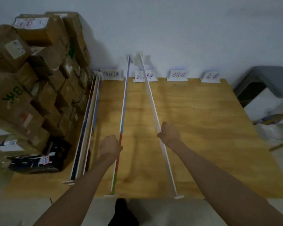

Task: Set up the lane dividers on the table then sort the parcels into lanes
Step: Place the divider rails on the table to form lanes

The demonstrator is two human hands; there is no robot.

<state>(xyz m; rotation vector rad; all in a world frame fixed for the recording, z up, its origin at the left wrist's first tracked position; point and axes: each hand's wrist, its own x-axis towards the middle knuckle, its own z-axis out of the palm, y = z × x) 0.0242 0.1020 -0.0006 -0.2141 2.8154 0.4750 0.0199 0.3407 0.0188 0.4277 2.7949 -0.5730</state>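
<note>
On the wooden table (203, 128), the left hand (109, 147) is clenched around a coloured lane divider (124, 101) and the right hand (169, 133) grips a white lane divider (149, 93), both running toward the table's far edge. More dividers (88, 124) lie at the table's left edge, just beside the stacked cardboard parcels (31, 82), and four handwritten label cards (176, 75) stand along the far edge

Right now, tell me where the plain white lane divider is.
In the head view, the plain white lane divider runs front to back across the wooden table, gripped by the right hand, right of the multicoloured divider in the left hand.
</note>
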